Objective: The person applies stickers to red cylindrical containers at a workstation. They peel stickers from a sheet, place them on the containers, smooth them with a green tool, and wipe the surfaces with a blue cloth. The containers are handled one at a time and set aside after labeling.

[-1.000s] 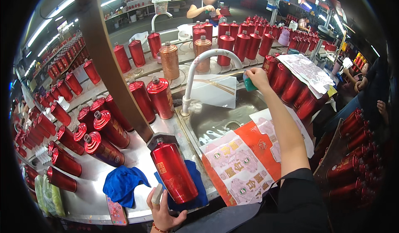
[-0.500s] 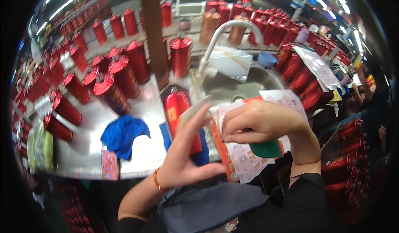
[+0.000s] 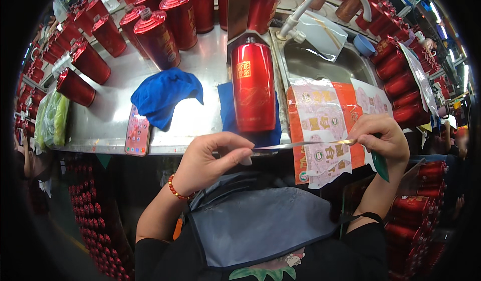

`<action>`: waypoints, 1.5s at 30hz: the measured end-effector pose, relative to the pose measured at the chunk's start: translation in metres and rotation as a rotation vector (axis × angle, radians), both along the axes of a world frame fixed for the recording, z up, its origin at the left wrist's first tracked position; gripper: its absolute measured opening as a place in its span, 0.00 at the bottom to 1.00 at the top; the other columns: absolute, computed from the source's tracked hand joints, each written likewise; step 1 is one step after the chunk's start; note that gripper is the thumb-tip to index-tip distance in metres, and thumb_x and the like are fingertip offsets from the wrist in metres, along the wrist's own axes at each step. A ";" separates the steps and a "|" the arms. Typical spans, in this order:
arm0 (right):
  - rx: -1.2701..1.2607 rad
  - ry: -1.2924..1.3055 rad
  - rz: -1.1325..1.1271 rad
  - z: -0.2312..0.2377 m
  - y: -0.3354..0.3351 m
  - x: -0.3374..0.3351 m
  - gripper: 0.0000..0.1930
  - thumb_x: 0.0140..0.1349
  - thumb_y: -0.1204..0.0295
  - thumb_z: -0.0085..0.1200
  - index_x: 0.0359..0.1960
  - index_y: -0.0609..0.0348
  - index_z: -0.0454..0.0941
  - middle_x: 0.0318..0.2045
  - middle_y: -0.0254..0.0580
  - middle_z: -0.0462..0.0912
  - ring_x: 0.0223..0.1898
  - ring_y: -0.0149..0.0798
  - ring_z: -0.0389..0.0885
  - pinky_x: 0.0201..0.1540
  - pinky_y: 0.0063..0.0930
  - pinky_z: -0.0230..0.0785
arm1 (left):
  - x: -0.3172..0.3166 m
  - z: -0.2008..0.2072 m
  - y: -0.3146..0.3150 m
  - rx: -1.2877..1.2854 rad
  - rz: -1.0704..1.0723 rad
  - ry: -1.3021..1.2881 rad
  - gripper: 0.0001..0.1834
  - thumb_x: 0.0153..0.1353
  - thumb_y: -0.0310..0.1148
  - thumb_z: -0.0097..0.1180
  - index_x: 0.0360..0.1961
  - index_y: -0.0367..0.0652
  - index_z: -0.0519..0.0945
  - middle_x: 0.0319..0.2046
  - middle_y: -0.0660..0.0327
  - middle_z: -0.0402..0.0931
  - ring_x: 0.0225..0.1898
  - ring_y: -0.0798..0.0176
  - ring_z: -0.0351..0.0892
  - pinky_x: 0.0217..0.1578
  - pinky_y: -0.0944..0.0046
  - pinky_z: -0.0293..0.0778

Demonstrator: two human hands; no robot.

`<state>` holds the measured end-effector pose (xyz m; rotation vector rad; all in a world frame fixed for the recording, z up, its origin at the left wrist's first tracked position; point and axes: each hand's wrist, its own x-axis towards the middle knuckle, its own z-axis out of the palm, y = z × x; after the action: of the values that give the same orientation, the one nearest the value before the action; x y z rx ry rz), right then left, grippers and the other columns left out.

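Between my two hands stretches a thin shiny strip, probably peeled label film, held nearly level. My left hand pinches its left end between thumb and fingers. At the other end, the fingers of my right hand are closed on it. A flat green piece, like a scraper, sticks out below the right palm. Just beyond the strip, a glossy red bottle with a gold square label lies on a blue cloth. Sheets of pink-and-white stickers on orange backing lie under the strip's right part.
A steel sink with a white curved tap is behind the sheets. A blue bowl stands at its rim. Several red bottles stand at the back left. A crumpled blue cloth partly covers a phone.
My left hand has gone from spread fingers to pinching the strip's end. My right hand has moved right, and the strip now spans both hands. The view has tilted downward.
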<state>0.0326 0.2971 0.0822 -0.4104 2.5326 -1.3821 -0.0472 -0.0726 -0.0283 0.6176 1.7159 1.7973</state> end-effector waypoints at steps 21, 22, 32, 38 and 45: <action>-0.011 0.311 -0.227 -0.071 -0.137 -0.015 0.19 0.57 0.79 0.68 0.52 0.61 0.83 0.43 0.40 0.87 0.30 0.30 0.81 0.32 0.23 0.74 | 0.007 0.005 0.033 -0.313 0.477 1.323 0.17 0.45 0.31 0.77 0.40 0.52 0.91 0.47 0.61 0.83 0.44 0.56 0.74 0.46 0.60 0.71; -0.026 0.308 -0.237 -0.077 -0.140 -0.017 0.18 0.58 0.78 0.68 0.51 0.62 0.82 0.42 0.41 0.87 0.30 0.30 0.82 0.33 0.23 0.75 | 0.007 0.004 0.030 -0.342 0.458 1.279 0.16 0.46 0.31 0.77 0.39 0.53 0.91 0.53 0.58 0.81 0.50 0.54 0.71 0.51 0.57 0.68; -0.060 0.208 -0.235 -0.086 -0.118 -0.030 0.04 0.63 0.77 0.63 0.38 0.63 0.84 0.34 0.38 0.83 0.29 0.27 0.79 0.32 0.20 0.69 | -0.001 0.000 0.016 -0.434 0.383 0.878 0.07 0.53 0.33 0.74 0.34 0.48 0.89 0.63 0.54 0.75 0.59 0.53 0.65 0.59 0.55 0.62; -0.193 -0.145 -0.304 -0.100 -0.099 -0.042 0.05 0.68 0.74 0.61 0.37 0.62 0.83 0.30 0.27 0.79 0.30 0.18 0.73 0.33 0.17 0.66 | -0.008 -0.020 0.017 -0.356 0.413 0.694 0.06 0.55 0.35 0.72 0.32 0.48 0.87 0.62 0.56 0.75 0.56 0.53 0.65 0.61 0.54 0.59; -0.289 -0.278 -0.300 -0.107 -0.086 -0.045 0.08 0.67 0.71 0.61 0.34 0.63 0.82 0.26 0.26 0.77 0.29 0.19 0.72 0.33 0.18 0.66 | -0.007 -0.020 0.017 -0.434 0.386 0.868 0.39 0.52 0.41 0.76 0.64 0.45 0.74 0.69 0.46 0.63 0.68 0.42 0.61 0.68 0.49 0.55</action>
<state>-0.0125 0.2112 -0.0245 0.1183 2.2388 -1.7814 -0.0539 -0.0552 -0.0479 1.0082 2.8672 1.3606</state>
